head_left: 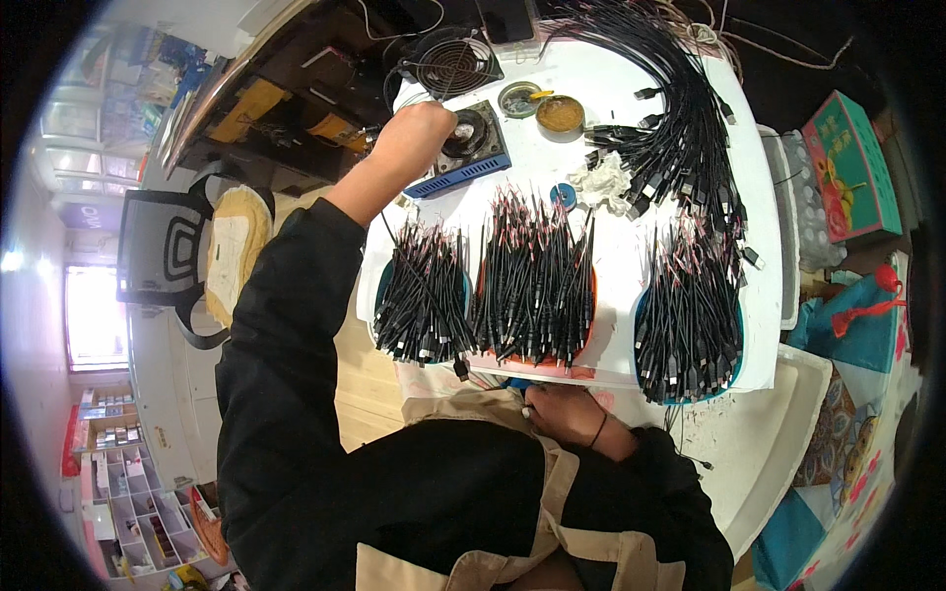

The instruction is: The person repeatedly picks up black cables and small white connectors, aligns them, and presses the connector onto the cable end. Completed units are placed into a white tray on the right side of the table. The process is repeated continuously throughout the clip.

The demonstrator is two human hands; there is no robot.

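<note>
The person's left hand (419, 138) reaches to the far left part of the white surface (616, 261), over the near left side of a metal box (483, 148) with a blue side. Its grip is curled with the fingers together; what it pinches, if anything, cannot be told. The right hand (567, 414) is low, just beside the near edge, its grip partly hidden and its state unclear.

Three bunches of black cables stand along the near edge: the left bunch (424, 295), the middle bunch (537, 286) and, well apart, the right bunch (690, 315) near the right corner. A loose cable heap (685, 108) covers the far right corner. A fan (453, 65) stands behind the box; two round tins, one brown-filled (562, 115), sit to its right.
</note>
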